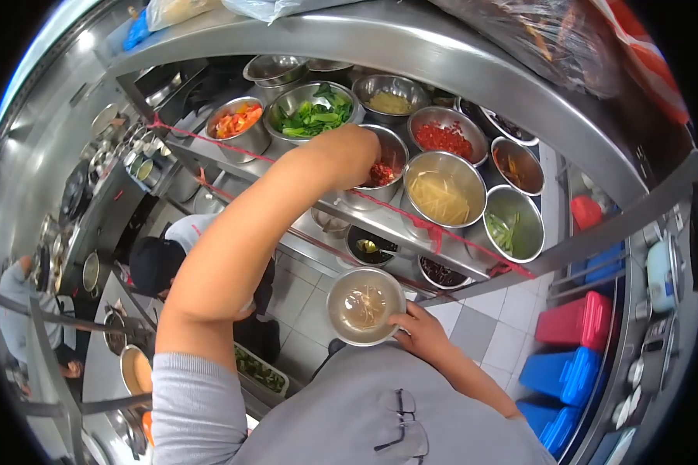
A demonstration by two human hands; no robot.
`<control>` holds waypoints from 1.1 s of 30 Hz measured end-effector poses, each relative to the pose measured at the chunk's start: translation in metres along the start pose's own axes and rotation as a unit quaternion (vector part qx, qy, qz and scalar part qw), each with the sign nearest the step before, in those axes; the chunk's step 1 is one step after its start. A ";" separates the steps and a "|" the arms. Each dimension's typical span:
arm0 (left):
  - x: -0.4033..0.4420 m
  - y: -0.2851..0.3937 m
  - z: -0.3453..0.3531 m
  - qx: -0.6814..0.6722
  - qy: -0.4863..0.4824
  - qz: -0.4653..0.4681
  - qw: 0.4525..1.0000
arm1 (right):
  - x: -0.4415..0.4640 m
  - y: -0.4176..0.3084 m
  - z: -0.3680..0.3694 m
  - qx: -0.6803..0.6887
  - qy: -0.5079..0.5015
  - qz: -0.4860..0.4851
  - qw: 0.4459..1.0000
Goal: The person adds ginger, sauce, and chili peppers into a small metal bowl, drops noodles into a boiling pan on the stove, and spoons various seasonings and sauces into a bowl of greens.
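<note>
My left hand (pixel 357 153) reaches over the shelf edge into a metal bowl (pixel 393 141) of chopped red pieces (pixel 381 173). Its fingers are hidden from view. At my waist, my right hand (pixel 422 328) grips a small metal bowl (pixel 337 314) by its rim, fingers beneath. Pale shreds (pixel 367 304) lie in liquid inside this bowl. Around my left hand stand a bowl of green leafy vegetables (pixel 314 116), a bowl of finely chopped red peppers (pixel 445 139) and a bowl of pale yellow strips in liquid (pixel 440 198).
A red string (pixel 411 219) runs along the shelf front. Lower down sit bowls of dark contents (pixel 440 273). A person in a black cap (pixel 157 263) is close on the left, beyond my arm. Red (pixel 574 322) and blue bins (pixel 562 376) line the right side.
</note>
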State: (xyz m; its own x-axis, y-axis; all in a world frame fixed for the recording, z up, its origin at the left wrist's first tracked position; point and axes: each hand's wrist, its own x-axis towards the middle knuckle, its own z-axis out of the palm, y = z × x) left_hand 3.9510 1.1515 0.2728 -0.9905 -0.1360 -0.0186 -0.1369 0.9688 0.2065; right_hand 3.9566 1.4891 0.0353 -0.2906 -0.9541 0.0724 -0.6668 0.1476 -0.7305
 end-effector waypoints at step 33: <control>-0.151 0.081 0.142 -0.260 0.032 0.084 0.961 | -0.051 -0.054 0.018 -0.031 0.236 0.022 0.971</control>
State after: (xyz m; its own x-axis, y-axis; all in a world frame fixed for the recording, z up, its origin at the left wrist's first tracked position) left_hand 4.0884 1.2799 0.1533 -0.9934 -0.0155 0.1136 0.0642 0.7455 0.6634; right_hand 4.0196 1.5248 0.0594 -0.5917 -0.7228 0.3569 -0.6831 0.2144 -0.6981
